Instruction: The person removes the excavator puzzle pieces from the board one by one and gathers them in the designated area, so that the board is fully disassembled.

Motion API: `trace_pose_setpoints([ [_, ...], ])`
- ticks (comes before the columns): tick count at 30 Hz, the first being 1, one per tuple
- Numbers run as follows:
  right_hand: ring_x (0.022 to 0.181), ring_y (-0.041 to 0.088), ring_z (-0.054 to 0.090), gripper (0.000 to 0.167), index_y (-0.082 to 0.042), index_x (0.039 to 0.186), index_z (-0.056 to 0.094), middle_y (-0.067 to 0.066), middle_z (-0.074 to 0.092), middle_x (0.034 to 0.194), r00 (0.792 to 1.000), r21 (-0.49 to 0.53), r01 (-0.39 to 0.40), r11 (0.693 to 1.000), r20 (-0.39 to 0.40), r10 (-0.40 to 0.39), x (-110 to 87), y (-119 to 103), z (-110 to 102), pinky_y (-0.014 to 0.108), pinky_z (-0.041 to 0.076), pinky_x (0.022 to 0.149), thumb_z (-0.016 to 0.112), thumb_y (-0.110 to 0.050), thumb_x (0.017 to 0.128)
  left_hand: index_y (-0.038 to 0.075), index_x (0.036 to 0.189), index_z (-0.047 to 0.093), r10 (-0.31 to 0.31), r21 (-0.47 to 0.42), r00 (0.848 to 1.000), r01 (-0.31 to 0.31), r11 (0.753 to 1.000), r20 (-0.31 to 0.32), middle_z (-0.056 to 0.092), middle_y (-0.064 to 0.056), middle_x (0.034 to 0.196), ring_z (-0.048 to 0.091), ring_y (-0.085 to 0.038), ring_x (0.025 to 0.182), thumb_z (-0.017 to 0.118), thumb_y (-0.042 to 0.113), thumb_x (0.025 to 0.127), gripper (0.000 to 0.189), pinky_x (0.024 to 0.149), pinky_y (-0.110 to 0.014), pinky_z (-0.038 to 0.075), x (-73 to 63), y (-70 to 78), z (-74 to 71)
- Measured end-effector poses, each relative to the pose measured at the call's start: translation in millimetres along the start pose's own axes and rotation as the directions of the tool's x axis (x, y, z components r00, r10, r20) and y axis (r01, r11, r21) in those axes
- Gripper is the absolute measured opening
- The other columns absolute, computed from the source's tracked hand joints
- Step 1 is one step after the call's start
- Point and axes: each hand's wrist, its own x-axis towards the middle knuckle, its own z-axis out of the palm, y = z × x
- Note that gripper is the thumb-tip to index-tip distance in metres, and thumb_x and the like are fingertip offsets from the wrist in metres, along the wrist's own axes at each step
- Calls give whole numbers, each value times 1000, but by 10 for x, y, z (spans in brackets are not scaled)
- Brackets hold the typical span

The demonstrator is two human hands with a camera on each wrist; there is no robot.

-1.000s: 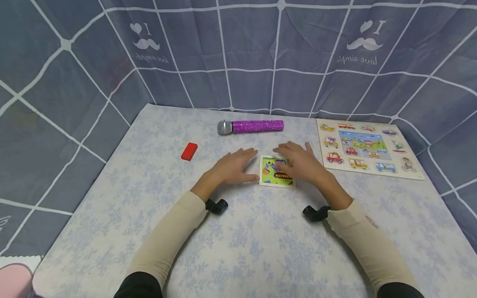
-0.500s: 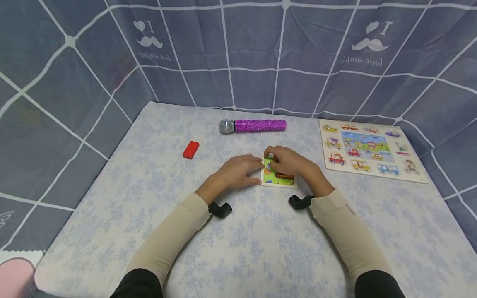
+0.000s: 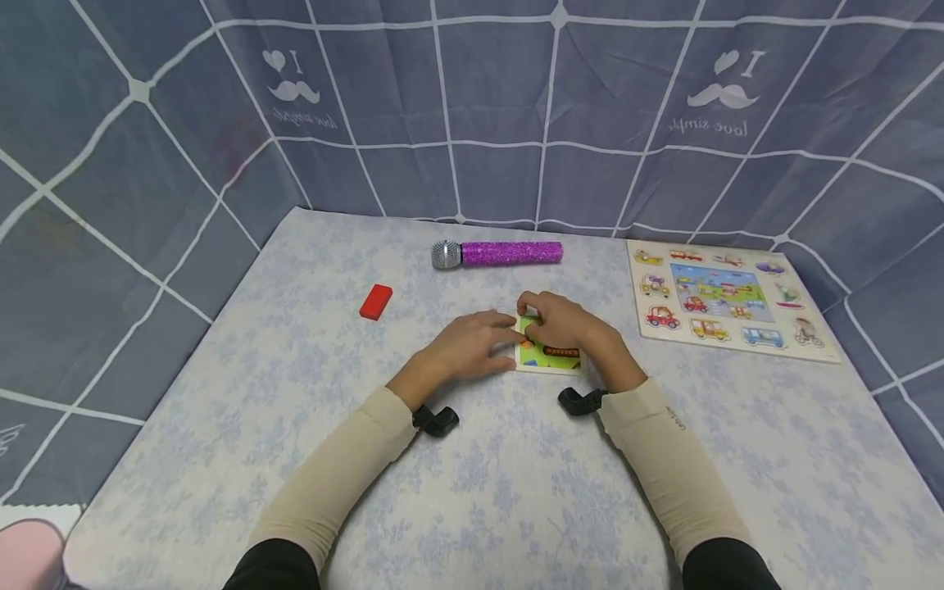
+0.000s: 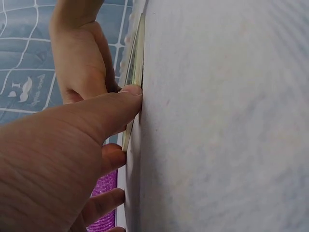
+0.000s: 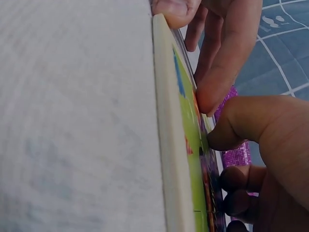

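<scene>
A small square picture puzzle (image 3: 549, 359) with a green printed face and a pale wooden edge lies on the table between my hands. My left hand (image 3: 468, 348) holds its left side; the thumb (image 4: 123, 99) presses the edge near a corner, and a finger reaches onto the face. My right hand (image 3: 564, 321) bends over the far part of the puzzle with curled fingers. Its thumb (image 5: 222, 133) touches the picture, as the right wrist view shows, while the other fingers curl at the far edge. Part of the picture is hidden under this hand.
Behind the hands lies a purple glitter microphone (image 3: 509, 253) with a silver head. A red block (image 3: 376, 301) is to the left. At the back right rests a larger vehicle puzzle board (image 3: 737, 340). Grey checked cloth (image 3: 494, 98) hangs around the table (image 3: 501, 492).
Both hands have closed in on the small puzzle, the right one moving left and curling its fingers over the far part. The left hand has shifted slightly right, onto the puzzle's edge.
</scene>
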Motion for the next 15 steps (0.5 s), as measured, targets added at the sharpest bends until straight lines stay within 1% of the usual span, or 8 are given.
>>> trace_pose_setpoints([
  [7, 73, 23, 47, 18, -12, 114, 56, 9, 52, 90, 999, -3, 13, 1000, -32, -13, -15, 6, 22, 38, 39, 64, 58, -11, 96, 21, 139, 64, -4, 1, 1000, 4, 1000, 0, 49, -10, 150, 40, -26, 142, 69, 38, 98, 45, 114, -42, 33, -8, -2, 16],
  [13, 75, 23, 49, 24, -15, 122, 57, 9, 53, 95, 1000, -12, 18, 1000, -20, -19, -16, 14, 30, 40, 40, 65, 57, -13, 98, 22, 140, 63, -15, -4, 1000, 15, 1000, 13, 48, -9, 151, 40, -26, 142, 68, 38, 98, 45, 114, -43, 33, -7, 5, 11],
  [15, 76, 24, 49, 24, -16, 122, 57, 9, 54, 95, 1000, -22, 15, 1000, -20, -15, -18, 2, 26, 41, 41, 65, 56, -13, 98, 22, 140, 63, -17, -8, 1000, 18, 1000, 14, 48, -9, 151, 40, -26, 142, 68, 38, 98, 45, 114, -43, 33, -4, 7, 9],
])
